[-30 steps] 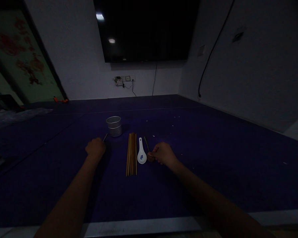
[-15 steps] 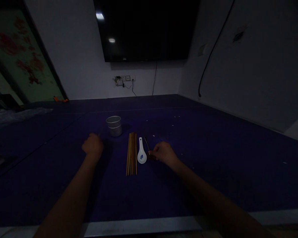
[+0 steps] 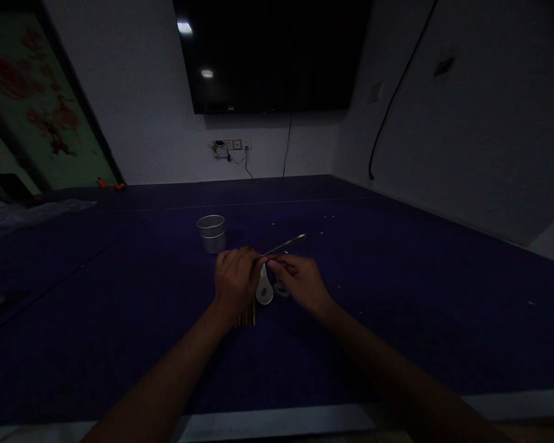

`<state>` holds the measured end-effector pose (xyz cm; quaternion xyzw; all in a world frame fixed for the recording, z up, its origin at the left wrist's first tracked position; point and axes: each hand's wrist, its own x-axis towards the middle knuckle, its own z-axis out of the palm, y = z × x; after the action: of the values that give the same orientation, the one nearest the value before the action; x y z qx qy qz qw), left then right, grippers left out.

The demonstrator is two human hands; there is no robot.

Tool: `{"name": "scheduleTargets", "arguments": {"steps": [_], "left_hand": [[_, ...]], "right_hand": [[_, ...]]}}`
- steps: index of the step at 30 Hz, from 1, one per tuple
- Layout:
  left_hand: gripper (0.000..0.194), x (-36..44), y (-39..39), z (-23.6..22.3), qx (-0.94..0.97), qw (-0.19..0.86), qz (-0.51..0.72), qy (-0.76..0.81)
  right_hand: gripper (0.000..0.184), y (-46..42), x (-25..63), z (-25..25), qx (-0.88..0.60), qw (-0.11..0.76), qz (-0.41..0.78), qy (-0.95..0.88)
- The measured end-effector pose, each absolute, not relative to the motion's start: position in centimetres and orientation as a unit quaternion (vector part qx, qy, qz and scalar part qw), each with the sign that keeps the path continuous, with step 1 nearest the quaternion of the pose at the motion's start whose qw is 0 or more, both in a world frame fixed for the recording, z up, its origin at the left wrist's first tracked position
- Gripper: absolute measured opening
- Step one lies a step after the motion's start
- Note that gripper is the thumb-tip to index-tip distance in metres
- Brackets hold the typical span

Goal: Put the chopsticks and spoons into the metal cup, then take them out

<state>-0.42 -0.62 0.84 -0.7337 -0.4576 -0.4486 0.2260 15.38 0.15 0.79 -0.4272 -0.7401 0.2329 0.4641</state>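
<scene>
My left hand (image 3: 236,277) is closed on a slim metal utensil (image 3: 287,244), whose long shaft sticks out to the upper right; its other end is hidden in the fingers. Thumb and fingertips of my right hand (image 3: 303,280) pinch at that same utensil, touching the left fingertips. Below the hands a white ceramic spoon (image 3: 264,293) with a blue motif lies on the purple surface. Several wooden chopsticks (image 3: 245,317) lie left of it, partly covered by my left hand. Right of it a metal spoon (image 3: 282,290) shows its bowl, its handle hidden behind my right hand.
A ridged metal cup (image 3: 212,235) stands upright beyond my left hand. Small white scraps (image 3: 322,233) dot the purple surface (image 3: 420,307). Clear plastic wrap (image 3: 37,214) lies at the far left. A wall-mounted screen (image 3: 277,55) hangs above the far edge.
My left hand has swung right from beside the cup to meet my right hand, bringing the metal utensil. My right hand has let go of the metal spoon's bowl and lifted slightly.
</scene>
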Motion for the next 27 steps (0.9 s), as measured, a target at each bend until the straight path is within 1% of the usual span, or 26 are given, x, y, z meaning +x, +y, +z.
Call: {"name": "scheduleTargets", "arguments": {"steps": [2,4,8,10,15,18,21,23,27], "left_hand": [[0.022,0.5,-0.9,0.3,-0.757,0.219,-0.435,-0.435],[0.021,0.7,-1.0,0.0,-0.769,0.206,-0.437,-0.419],[0.015,0.2,-0.6,-0.3,-0.783,0.180,-0.455,-0.384],[0.015,0.2,-0.5,-0.5,-0.791,0.168,-0.461,-0.364],[0.022,0.4,-0.3,-1.1,-0.815,0.141,-0.462,-0.320],[0.022,0.2,-0.4,-1.2,-0.817,0.131,-0.452,-0.333],[0.021,-0.2,-0.4,-1.0,-0.820,0.126,-0.422,-0.364],[0.021,-0.4,-0.1,-0.8,-0.817,0.118,-0.390,-0.408],[0.022,-0.9,0.7,-1.1,-0.779,0.109,-0.311,-0.534]], "right_hand": [[0.032,-0.2,15.2,1.0,-0.382,0.489,0.239,-0.747],[0.033,-0.4,15.1,1.0,-0.369,0.501,0.210,-0.754],[0.043,-0.3,15.0,0.8,-0.387,0.516,0.192,-0.740],[0.043,-0.1,15.0,0.6,-0.396,0.537,0.222,-0.711],[0.040,0.9,15.2,0.4,-0.405,0.608,0.350,-0.587],[0.036,1.4,15.5,0.4,-0.406,0.645,0.411,-0.501],[0.028,1.8,16.0,0.5,-0.426,0.662,0.450,-0.421],[0.023,1.9,16.4,0.6,-0.448,0.662,0.468,-0.377],[0.021,2.2,17.0,0.7,-0.490,0.641,0.500,-0.314]]}}
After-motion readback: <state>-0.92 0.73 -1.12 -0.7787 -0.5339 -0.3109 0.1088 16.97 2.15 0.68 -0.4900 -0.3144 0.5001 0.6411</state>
